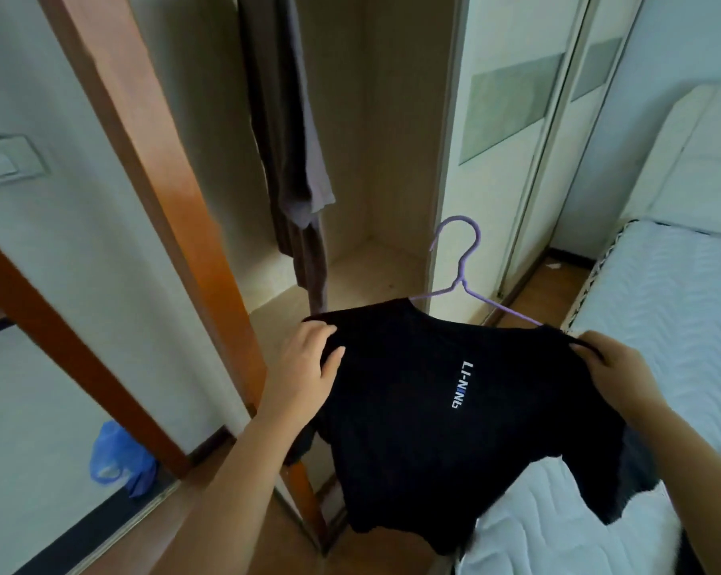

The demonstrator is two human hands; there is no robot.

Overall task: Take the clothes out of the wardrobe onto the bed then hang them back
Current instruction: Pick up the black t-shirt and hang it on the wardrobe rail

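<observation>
A black T-shirt (454, 429) with white lettering hangs on a purple wire hanger (460, 263), held in the air in front of the open wardrobe (392, 159). My left hand (305, 367) grips the shirt's left shoulder. My right hand (616, 367) pinches the right shoulder over the hanger's end. The hanger's hook points up, free of any rail. Inside the wardrobe a grey garment (288, 139) hangs at the left. The shirt's hem trails over the white mattress of the bed (661, 292) at the right.
A brown wooden door frame (151, 180) stands to the left of the wardrobe. White sliding wardrobe doors (512, 118) are at the right. A blue plastic bag (118, 458) lies on the floor at the lower left. A padded headboard (695, 159) rises behind the bed.
</observation>
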